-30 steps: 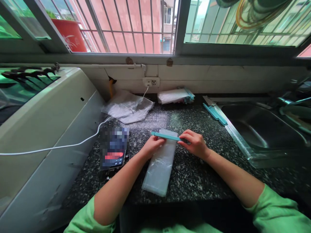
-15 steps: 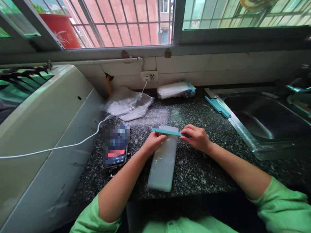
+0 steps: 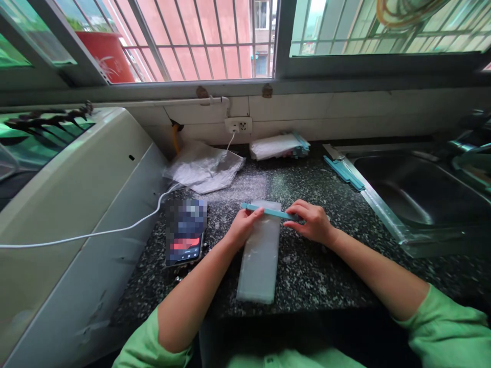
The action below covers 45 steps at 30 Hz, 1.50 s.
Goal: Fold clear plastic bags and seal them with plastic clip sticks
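Note:
A thin blue strip (image 3: 273,212) lies crosswise over the top end of a narrow, clear plastic bag (image 3: 261,255), which rests lengthwise on the speckled dark counter (image 3: 314,276). My left hand (image 3: 245,225) is closed on the strip's left part, its thumb on top near the bag. My right hand (image 3: 309,220) pinches the strip's right end between thumb and fingers. Whether the bag's edge sits inside the strip cannot be made out. Further back lies a bundle of similar bags (image 3: 274,147) with bluish ends.
More blue strips (image 3: 344,173) lie by the steel sink (image 3: 406,184) at the right. A phone (image 3: 186,230) lies left of my left arm. Behind it are loose plastic bags (image 3: 203,166) and a white cable (image 3: 134,225) running to a wall socket (image 3: 238,125). A pale appliance (image 3: 76,204) stands at the left.
My left thumb has shifted up onto the strip, and the strip tilts slightly more down to the right. The whole view has moved a little.

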{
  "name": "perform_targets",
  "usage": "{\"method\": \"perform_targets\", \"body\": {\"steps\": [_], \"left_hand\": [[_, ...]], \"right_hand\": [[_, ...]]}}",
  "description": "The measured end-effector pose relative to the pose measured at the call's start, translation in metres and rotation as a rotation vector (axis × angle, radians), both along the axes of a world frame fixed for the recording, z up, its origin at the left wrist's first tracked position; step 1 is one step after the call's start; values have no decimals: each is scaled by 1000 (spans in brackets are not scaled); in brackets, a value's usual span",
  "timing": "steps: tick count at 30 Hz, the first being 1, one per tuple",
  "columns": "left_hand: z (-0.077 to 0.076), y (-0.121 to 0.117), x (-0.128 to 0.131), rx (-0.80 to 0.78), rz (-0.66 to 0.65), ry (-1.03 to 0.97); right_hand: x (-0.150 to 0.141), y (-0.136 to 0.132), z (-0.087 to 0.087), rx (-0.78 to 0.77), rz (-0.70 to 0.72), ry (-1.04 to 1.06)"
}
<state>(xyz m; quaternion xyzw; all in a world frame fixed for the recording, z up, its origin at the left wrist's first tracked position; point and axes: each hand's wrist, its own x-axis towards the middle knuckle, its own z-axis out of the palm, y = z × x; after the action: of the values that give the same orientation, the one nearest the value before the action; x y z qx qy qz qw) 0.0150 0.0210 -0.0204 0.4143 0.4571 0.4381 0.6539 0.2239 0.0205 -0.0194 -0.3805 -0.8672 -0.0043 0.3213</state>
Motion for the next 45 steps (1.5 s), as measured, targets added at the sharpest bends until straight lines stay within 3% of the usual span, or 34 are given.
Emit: {"method": "perform_targets", "body": {"steps": [7,15,21,27,31,36,40,45], "left_hand": [[3,-2,0,-14,-40,-27],[6,2,-9,16,27,-84],[9,4,-7,-134,21,-278],[9,4,-5,-181,83,-288],[4,5,-5,-151,79,-239],[-6,8,-7,55,151,-20],[-1,7,-6,179,230,139],[1,5,-4,211,238,199]], "right_hand": [[0,1,0,71,6,34],[5,6,-2,80,11,61],[4,6,-4,94,19,50],[4,6,-4,75,18,32],[5,5,-4,66,17,26],[4,6,-5,86,23,11],[4,6,-4,136,18,2],[4,7,-3,98,20,24]]}}
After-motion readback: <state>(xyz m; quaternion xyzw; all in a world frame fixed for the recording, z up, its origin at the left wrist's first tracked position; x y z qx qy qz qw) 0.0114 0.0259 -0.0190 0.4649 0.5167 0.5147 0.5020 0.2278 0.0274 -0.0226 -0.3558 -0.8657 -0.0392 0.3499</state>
